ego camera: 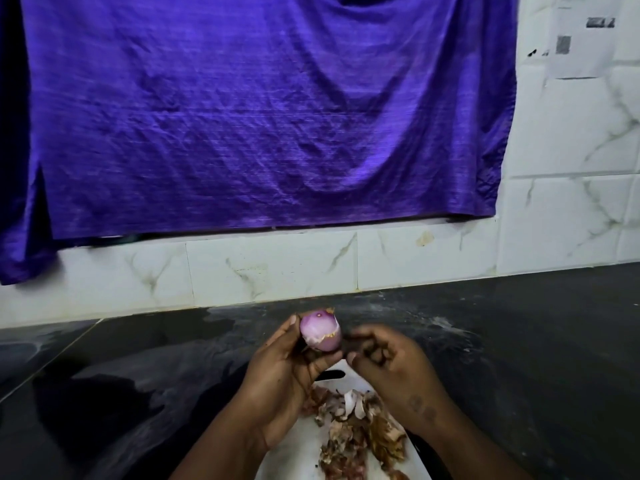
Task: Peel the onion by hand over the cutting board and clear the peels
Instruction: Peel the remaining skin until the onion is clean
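Onion (320, 332), smooth, round, half-skinned

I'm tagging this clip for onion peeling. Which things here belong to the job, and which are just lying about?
Part of the job: onion, gripped by the left hand; right hand beside it; peels heaped on the cutting board.
Just there: purple cloth hanging over the tiled wall; paper sheet to its right; dark counter.
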Available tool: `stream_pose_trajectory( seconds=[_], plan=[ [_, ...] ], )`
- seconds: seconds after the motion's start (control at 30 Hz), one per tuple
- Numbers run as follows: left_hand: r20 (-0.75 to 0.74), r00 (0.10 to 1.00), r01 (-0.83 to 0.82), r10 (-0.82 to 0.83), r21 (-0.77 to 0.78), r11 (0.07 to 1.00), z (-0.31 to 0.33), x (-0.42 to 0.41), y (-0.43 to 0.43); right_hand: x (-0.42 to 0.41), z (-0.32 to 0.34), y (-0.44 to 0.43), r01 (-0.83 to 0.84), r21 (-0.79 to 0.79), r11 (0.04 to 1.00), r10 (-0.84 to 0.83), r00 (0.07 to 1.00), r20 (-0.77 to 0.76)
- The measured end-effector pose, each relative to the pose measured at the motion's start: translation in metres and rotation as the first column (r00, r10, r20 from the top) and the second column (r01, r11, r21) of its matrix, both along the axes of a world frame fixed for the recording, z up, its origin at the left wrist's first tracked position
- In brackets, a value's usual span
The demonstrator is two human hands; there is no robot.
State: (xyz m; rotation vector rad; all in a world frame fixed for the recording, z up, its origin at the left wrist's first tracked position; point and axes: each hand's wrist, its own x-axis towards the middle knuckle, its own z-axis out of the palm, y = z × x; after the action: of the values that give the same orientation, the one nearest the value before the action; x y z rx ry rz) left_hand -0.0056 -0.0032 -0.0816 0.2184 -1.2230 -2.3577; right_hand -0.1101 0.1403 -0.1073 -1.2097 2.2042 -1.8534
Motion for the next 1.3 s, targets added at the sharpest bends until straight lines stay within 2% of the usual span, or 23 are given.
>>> stream_pose_trajectory(
  seconds=[0.03,0.1,0.2,0.3,0.43,0.57,0.63,0.73,0.83,0.97,1.2,1.3],
  plan=[
    [0.037,0.999,0.017,-0.016,-0.004,1.000,-0.001,0.000,0.001,0.001,0.003,0.001,-0.041,-0.088,0.995,0.048,0.996,0.078],
    [0.102,0.993,0.056,-0.055,-0.009,0.998,-0.002,0.000,0.003,0.003,0.007,0.003,-0.145,-0.184,0.972,0.168,0.979,0.114],
    [0.153,0.982,0.118,-0.112,-0.032,0.993,-0.003,0.003,0.005,0.003,0.007,0.003,-0.253,-0.165,0.953,0.265,0.963,0.056],
    [0.169,0.975,0.159,-0.143,-0.085,0.984,-0.002,0.005,0.006,0.003,0.005,0.002,-0.247,-0.136,0.959,0.251,0.968,0.015],
    [0.224,0.969,0.150,-0.103,-0.206,0.967,-0.001,0.004,0.007,0.005,0.004,0.000,-0.265,-0.227,0.937,0.293,0.951,0.098],
    [0.285,0.957,0.146,-0.047,-0.340,0.929,0.000,0.005,0.007,0.001,0.004,-0.002,-0.198,-0.302,0.933,0.263,0.946,0.192],
    [0.230,0.972,0.061,0.052,-0.460,0.886,0.000,0.005,0.007,-0.001,0.005,-0.001,-0.168,-0.356,0.919,0.268,0.929,0.253],
    [-0.049,0.966,-0.221,0.253,-0.666,0.713,0.000,0.007,0.007,0.000,0.009,0.001,-0.125,-0.377,0.918,0.253,0.916,0.313],
    [-0.206,0.950,-0.303,0.235,-0.798,0.522,0.000,0.010,0.006,0.000,0.009,0.001,-0.127,-0.354,0.927,0.243,0.920,0.307],
    [-0.235,0.952,-0.294,0.196,-0.878,0.378,-0.002,0.010,0.003,0.000,0.007,0.001,-0.154,-0.328,0.932,0.255,0.922,0.290],
    [-0.231,0.948,-0.302,0.220,-0.870,0.390,-0.003,0.008,0.000,-0.001,0.006,0.001,-0.220,-0.286,0.932,0.298,0.917,0.265],
    [-0.229,0.946,-0.300,0.230,-0.886,0.352,-0.006,0.006,-0.002,-0.003,0.004,0.001,-0.238,-0.289,0.927,0.318,0.908,0.272]
  ],
)
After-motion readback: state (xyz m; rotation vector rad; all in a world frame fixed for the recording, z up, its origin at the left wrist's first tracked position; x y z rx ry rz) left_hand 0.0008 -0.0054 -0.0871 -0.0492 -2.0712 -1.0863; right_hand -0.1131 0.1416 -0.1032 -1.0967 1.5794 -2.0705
